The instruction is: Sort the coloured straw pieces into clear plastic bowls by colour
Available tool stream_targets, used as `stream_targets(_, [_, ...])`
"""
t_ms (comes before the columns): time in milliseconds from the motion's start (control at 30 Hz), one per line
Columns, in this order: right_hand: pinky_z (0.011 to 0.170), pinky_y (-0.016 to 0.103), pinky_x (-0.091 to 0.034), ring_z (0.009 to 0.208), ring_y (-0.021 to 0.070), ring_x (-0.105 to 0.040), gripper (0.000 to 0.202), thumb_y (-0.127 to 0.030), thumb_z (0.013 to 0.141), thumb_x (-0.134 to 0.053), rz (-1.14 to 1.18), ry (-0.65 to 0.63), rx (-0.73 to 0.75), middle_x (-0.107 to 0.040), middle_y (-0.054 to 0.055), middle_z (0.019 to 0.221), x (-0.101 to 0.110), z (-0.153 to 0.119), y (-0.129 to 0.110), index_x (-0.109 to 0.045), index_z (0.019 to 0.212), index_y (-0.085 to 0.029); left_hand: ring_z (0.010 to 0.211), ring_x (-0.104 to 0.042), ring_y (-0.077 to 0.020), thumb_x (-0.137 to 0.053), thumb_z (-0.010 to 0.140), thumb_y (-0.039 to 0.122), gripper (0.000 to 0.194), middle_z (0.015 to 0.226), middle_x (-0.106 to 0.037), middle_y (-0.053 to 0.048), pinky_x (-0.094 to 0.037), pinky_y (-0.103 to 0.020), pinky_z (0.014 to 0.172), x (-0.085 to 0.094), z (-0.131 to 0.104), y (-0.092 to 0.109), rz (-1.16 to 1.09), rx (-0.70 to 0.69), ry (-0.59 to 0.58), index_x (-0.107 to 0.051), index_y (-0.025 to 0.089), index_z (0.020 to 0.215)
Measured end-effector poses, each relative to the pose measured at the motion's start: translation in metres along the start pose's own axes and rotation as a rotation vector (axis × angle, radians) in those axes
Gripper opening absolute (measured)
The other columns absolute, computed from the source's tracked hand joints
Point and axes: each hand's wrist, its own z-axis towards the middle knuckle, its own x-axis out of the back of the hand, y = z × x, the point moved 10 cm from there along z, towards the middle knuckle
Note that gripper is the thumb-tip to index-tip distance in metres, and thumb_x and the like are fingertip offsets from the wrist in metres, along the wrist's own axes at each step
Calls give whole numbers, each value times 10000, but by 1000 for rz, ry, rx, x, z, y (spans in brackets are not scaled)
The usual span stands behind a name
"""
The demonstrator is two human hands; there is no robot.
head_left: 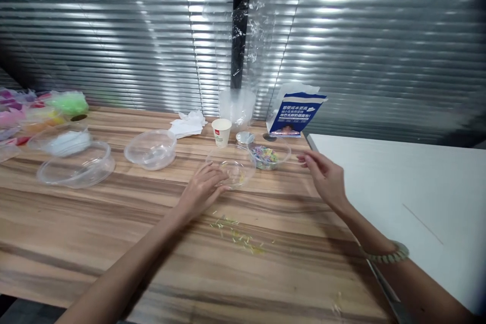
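My left hand (pixel 205 183) has its fingers over the near left rim of a clear plastic bowl (pixel 246 177), with the thumb at its near side. A few yellow bits lie inside that bowl. Just behind and to the right, a second clear bowl (pixel 286 151) holds a heap of small multicoloured pieces (pixel 265 158). Right of it, above the table's right part, is my right hand (pixel 325 174), thumb and fingertips pinched together; whatever they hold is too small to name. Scattered thin yellow and pale bits (pixel 241 237) lie on the wood in front of the bowls.
Further left stand more clear bowls (pixel 152 149), one with white material (pixel 70 143), and bright coloured bags (pixel 68 104). At the back are crumpled tissue (pixel 188 124), a paper cup (pixel 221 132) and a blue-and-white packet (pixel 294 114). A white table (pixel 417 177) adjoins on the right.
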Motion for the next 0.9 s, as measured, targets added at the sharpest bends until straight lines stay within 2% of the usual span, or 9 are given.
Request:
stream_targets(67, [915,476,-471,1039,268,-605,362,-414,881,-478,-186,-214,-11,-651,104,1120,-19,-5,23,-632,1107,-177,925,-597,-182,-562,856,185,171,927,-676,-67,-443,-394,925,-2,-3,6,37,-29,36,-608,164,1019])
stream_targets(133, [1012,480,-396,1175,271,-520,431,-412,899,-439,-268,-398,23,-570,120,1253,-42,-12,34,-553,1231,-161,868,-590,-169,-534,862,135,207,922,-667,-72,-473,-340,813,-5,-7,10,60,-40,73,-591,165,1059])
stream_targets(267, [1104,462,-277,1316,259,-353,541,-438,910,-407,-320,-556,97,-387,150,1409,-77,-16,33,-428,1343,-113,811,-588,-152,-462,872,73,267,902,-657,-64,-455,-296,730,-8,-12,17,100,-79,98,-588,190,1076])
stream_targets(400, [1126,484,-209,1347,251,-294,527,-435,929,-371,-385,-643,146,-372,143,1418,-95,-21,29,-411,1359,-131,879,-597,-174,-484,868,108,299,961,-652,-79,-460,-314,774,-4,-9,19,113,-81,77,-565,205,1139])
stream_targets(500, [1135,474,-200,1356,240,-274,504,-408,940,-356,-380,-664,183,-355,132,1428,-91,-34,17,-411,1360,-135,974,-585,-195,-525,843,97,389,1037,-643,-91,-460,-337,840,2,-7,32,88,-152,70,-519,217,1212])
stream_targets(633, [1130,478,-232,1353,238,-280,504,-402,939,-380,-292,-725,168,-334,109,1441,-74,-75,-14,-380,1381,-161,964,-595,-182,-537,818,49,497,1015,-657,-77,-462,-327,866,14,-14,62,16,-257,86,-467,221,1279])
stream_targets(733, [1136,455,-239,1357,216,-273,498,-384,943,-385,-194,-842,99,-318,42,1457,-59,-114,-40,-311,1414,-240,927,-612,-164,-493,854,78,470,991,-667,-70,-483,-296,849,12,-26,72,-56,-178,-27,-449,215,1302])
stream_targets(833, [1106,431,-307,1321,206,-351,487,-382,946,-385,-118,-912,-25,-358,9,1440,-45,-143,-52,-293,1415,-292,978,-605,-180,-451,900,161,354,1052,-655,-84,-488,-313,885,0,-45,69,-49,-33,-199,-514,203,1246])
stream_targets(900, [1067,432,-360,1273,213,-421,467,-375,941,-402,-93,-867,-69,-414,21,1409,-37,-149,-54,-336,1396,-299,1033,-583,-197,-449,907,185,301,1096,-639,-90,-476,-340,918,-8,-57,63,-43,34,-266,-566,198,1184])
